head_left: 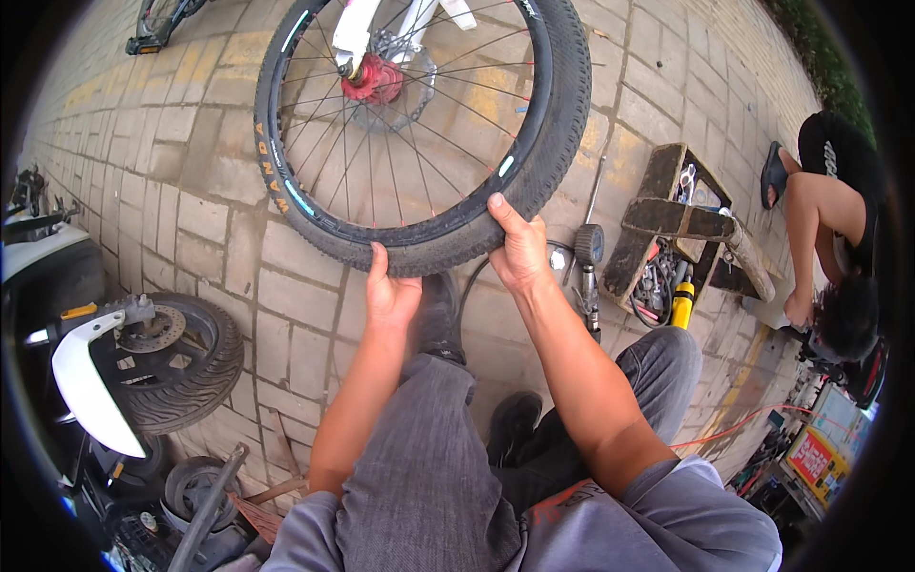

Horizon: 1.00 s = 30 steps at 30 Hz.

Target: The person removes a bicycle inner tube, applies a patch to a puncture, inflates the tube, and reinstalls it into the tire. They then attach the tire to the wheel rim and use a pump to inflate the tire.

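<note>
A bicycle wheel with a black knobby tire (434, 250) and a red hub (372, 79) fills the upper middle, mounted on a white fork (355, 33). At the tire's near edge, my left hand (389, 297) grips it from below, thumb up against the sidewall. Further right along the same tire, my right hand (520, 246) has its thumb pressed on the sidewall near the rim, with the fingers curled underneath and mostly hidden. The spokes and a brake disc (419, 91) show through the wheel.
A wooden tool carrier (681, 219) with loose tools and a yellow bottle (682, 303) stands right. Beside it lies a pump with a round gauge (589, 245). A person in black (839, 191) crouches far right. A motor scooter wheel (181, 362) is at left on the paving.
</note>
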Available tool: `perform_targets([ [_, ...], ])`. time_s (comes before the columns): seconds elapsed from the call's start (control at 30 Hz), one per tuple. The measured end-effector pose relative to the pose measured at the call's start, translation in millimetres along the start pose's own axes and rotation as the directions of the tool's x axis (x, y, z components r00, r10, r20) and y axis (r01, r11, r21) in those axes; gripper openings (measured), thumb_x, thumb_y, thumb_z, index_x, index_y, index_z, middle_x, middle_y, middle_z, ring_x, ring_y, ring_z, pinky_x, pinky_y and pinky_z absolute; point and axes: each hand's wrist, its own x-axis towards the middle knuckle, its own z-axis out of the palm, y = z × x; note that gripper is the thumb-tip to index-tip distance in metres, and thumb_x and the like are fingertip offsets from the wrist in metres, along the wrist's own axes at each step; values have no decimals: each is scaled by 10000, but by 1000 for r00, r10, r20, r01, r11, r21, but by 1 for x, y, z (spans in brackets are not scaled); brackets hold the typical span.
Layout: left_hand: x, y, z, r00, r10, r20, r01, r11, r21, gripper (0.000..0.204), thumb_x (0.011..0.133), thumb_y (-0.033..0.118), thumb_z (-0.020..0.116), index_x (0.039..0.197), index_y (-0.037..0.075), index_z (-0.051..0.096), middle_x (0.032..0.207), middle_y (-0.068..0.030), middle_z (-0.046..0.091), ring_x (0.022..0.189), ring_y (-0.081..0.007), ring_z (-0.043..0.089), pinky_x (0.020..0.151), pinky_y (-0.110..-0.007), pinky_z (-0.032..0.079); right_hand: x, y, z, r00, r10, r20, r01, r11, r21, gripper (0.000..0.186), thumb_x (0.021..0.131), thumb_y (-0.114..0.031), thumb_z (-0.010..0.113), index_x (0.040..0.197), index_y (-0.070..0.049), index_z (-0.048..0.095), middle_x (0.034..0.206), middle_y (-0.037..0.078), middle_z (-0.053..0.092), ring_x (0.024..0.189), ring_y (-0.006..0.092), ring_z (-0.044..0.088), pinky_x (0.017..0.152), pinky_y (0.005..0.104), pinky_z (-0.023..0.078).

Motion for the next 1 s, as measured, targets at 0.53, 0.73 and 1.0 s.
perform_targets([
  [0.53,0,-8,-8,989,-21,145,33,996,-86,592,836,281,669,1378,288,430,1392,-40,483,1291,-261,440,1104,-490,342,24,-5,-21,977,88,193,-106,991,85,560,793,-183,766,1266,-32,508,1047,86,627,1014,285,609,960,473,465],
  [0.73,0,-7,-11,983,-27,179,53,989,-140,600,828,273,674,1377,315,433,1380,-19,499,1290,-257,442,1103,-491,344,16,-8,-13,982,81,171,-94,993,74,521,784,-150,771,1236,-40,537,1057,87,642,1003,273,621,908,426,502],
  [1.0,-1,-9,-4,983,-28,183,52,990,-128,571,831,297,664,1361,302,452,1372,-15,507,1290,-254,443,1108,-484,335,12,-15,-7,975,115,192,-136,986,99,566,790,-159,766,1277,-50,499,1122,87,614,1050,268,599,933,429,481],
])
